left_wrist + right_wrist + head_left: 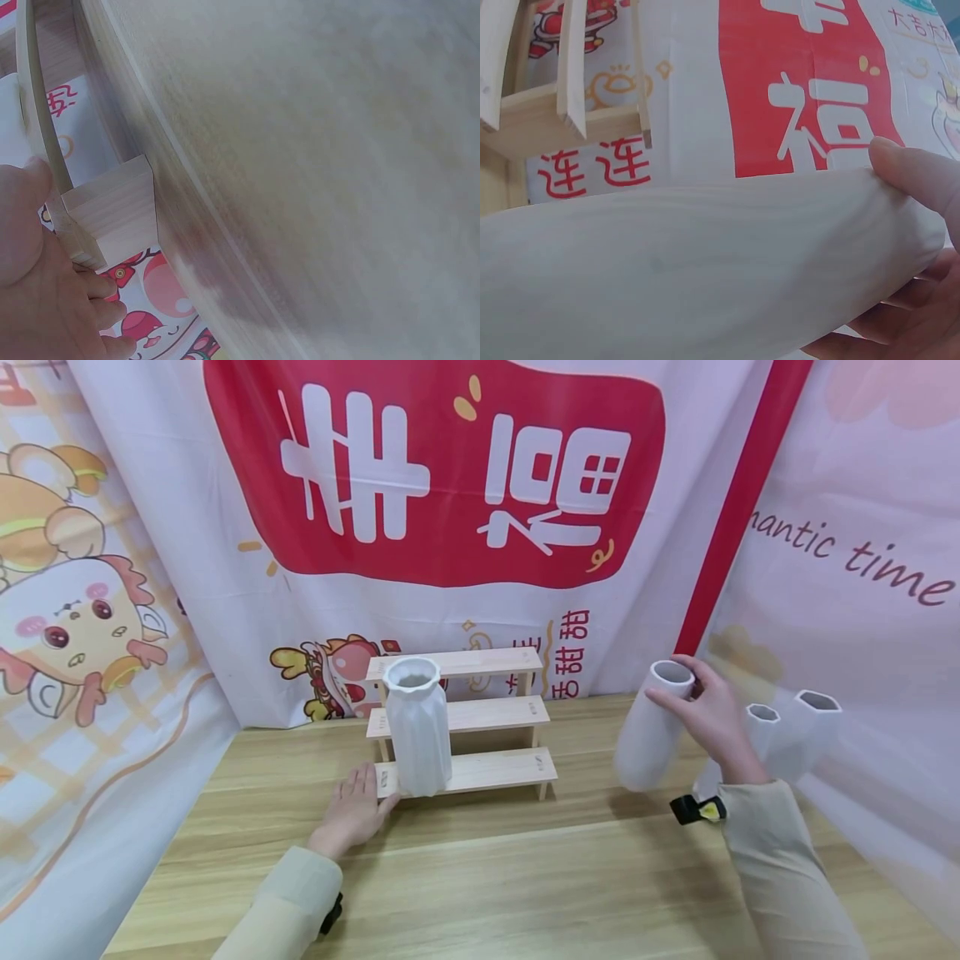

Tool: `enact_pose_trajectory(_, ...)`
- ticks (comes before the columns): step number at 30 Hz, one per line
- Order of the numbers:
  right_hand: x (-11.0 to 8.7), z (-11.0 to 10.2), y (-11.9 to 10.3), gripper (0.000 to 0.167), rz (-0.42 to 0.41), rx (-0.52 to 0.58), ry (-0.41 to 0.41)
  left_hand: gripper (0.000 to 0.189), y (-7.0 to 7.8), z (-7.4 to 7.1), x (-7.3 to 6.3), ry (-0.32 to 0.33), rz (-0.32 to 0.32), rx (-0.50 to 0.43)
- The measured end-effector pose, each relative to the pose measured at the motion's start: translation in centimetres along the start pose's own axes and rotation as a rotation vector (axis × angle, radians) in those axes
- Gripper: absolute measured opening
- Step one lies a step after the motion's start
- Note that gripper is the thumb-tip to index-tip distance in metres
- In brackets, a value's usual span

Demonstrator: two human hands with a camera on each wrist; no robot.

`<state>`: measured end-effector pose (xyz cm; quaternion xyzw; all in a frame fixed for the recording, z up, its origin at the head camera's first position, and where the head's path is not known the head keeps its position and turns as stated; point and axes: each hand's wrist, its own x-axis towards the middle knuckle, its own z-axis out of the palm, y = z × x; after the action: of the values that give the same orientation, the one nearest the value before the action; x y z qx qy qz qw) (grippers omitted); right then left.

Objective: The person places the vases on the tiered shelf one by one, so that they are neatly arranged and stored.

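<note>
A tall, smooth white vase (648,731) leans in my right hand (708,714), which grips it near the rim with thumb and fingers on opposite sides. Its base is close over the table, above a shadow. The same vase (705,262) fills much of the right wrist view. My left hand (352,810) rests against the left end of a three-tier wooden display stand (480,768). Its thumb (34,184) touches the front edge of the lowest board, and its fingers lie along the outer end. A ribbed white vase (420,735) stands upright at the stand's left side.
Two white vases with angular openings, one smaller (762,722) and one wider (817,727), stand at the right, partly behind my right arm. Printed cloth (450,610) hangs behind and beside the wood-grain table (570,885). A black strap (697,810) sits by the right cuff.
</note>
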<state>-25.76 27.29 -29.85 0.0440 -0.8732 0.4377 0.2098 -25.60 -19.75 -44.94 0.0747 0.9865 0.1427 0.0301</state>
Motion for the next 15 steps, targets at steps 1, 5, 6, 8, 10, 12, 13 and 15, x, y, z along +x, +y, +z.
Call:
enact_pose_trajectory(1, 0.1, 0.1, -0.3, 0.068, 0.000, -0.004, -0.003, 0.076, 0.0, 0.0, 0.0, -0.002, -0.001, 0.000)
enact_pose_trajectory(5, 0.6, 0.8, -1.4, 0.069, 0.007, 0.028, -0.040, 0.077, -0.1, 0.1, 0.1, -0.001, -0.006, -0.006)
enact_pose_trajectory(6, 0.8, 1.0, -1.6, 0.069, 0.005, 0.037, -0.047, 0.077, -0.1, 0.0, 0.1, -0.001, -0.008, -0.008)
enact_pose_trajectory(8, 0.9, 1.3, -2.2, 0.068, -0.001, 0.057, -0.061, 0.077, 0.0, 0.0, 0.1, 0.002, -0.007, -0.013)
enact_pose_trajectory(10, 1.0, 1.7, -2.7, 0.069, -0.007, 0.068, -0.071, 0.077, 0.0, -0.1, 0.1, -0.004, -0.008, -0.013)
enact_pose_trajectory(12, 1.0, 2.2, -3.1, 0.068, -0.010, 0.084, -0.083, 0.076, 0.1, -0.2, 0.0, -0.006, -0.006, -0.011)
enact_pose_trajectory(13, 1.0, 2.4, -3.2, 0.068, -0.015, 0.084, -0.087, 0.076, 0.1, -0.2, 0.0, -0.007, -0.005, -0.009)
enact_pose_trajectory(15, 1.0, 2.8, -3.6, 0.066, -0.022, 0.091, -0.095, 0.076, 0.1, -0.3, -0.1, -0.009, -0.005, -0.006)
